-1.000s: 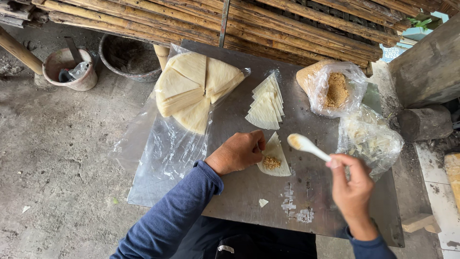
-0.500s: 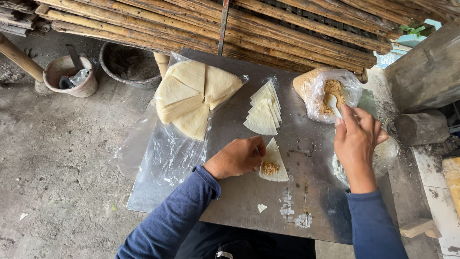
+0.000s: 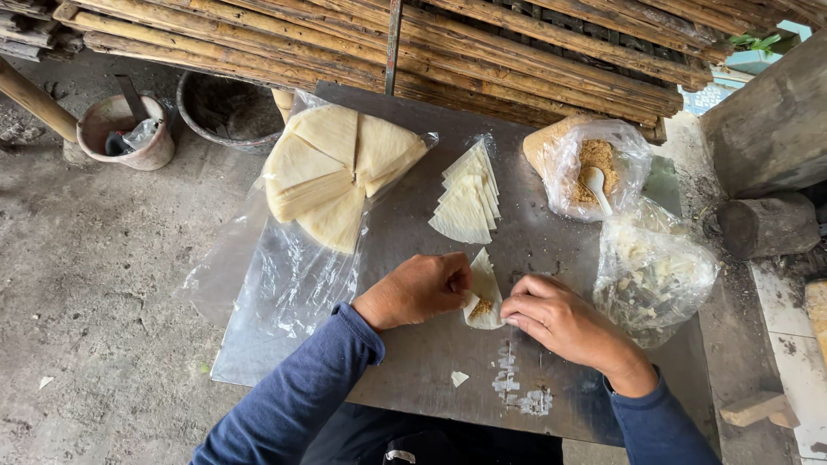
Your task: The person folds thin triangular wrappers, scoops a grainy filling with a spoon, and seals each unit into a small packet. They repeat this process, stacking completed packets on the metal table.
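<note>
Outdoor work spot: bare concrete ground, stacked bamboo poles (image 3: 534, 52) along the far side. Flat grey metal sheet (image 3: 413, 370) serves as the table.

Left hand (image 3: 418, 290) curled, fingertips pinching the left edge of a pale triangular dough wrapper (image 3: 484, 288) lying mid-sheet. Right hand (image 3: 556, 314) curled too, fingertips pressing the wrapper's right lower edge. Small heap of brown crumbly filling sits on the wrapper between the two hands.

Just beyond: fanned stack of cut triangular wrappers (image 3: 468, 200). Farther left, big round stack of pale wrappers cut in wedges (image 3: 332, 168) on clear plastic film. Far right: clear plastic bag of brown filling (image 3: 590, 168) with a white spoon (image 3: 596, 185) resting in it; nearer, a second clear bag of pale chopped bits (image 3: 655, 271), beside the right hand. Small dough scrap (image 3: 459, 378) on the near sheet.
</note>
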